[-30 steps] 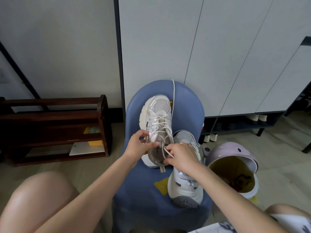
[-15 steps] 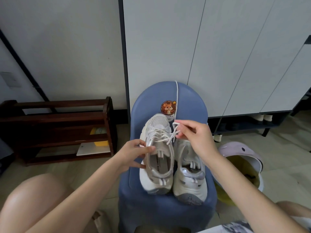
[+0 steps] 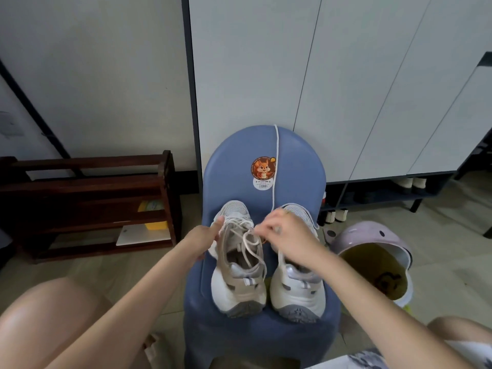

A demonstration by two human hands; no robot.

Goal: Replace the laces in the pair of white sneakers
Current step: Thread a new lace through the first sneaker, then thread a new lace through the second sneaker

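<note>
Both hands (image 3: 286, 233) work sneakers (image 3: 239, 272) crowding the chair (image 3: 300, 166) edge

soft, even indoor light, dim and bluish, no harsh shadows or glare; my right hand (image 3: 286, 230) smears with motion blur, my wide lens bows the cabinet (image 3: 346, 75) lines, and a faint sheen lies on my knee (image 3: 48, 310)

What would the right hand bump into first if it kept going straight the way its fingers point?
Probably the laces of the left sneaker: the right hand points left across that shoe, fingertips about at them. Beyond lies the left hand. Depth is uncertain.
</note>
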